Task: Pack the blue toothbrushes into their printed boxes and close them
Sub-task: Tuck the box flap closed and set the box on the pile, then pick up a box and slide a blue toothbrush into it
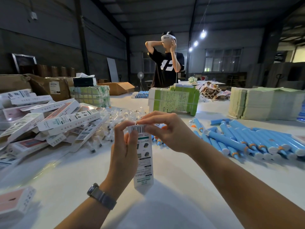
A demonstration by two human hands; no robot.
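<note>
The box [144, 156] stood upright above the table [173, 187], gripped along its side by the left hand [123, 156] so the right hand [165, 131] could pinch its top flap shut, toothbrushes [247, 139] lying near to the right.

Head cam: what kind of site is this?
Probably a warehouse or factory packing floor. A long white table holds a heap of printed boxes, loose blue toothbrushes and stacks of flat carton blanks, under a high metal roof. Both hands, left hand and right hand, hold one printed box.
</note>
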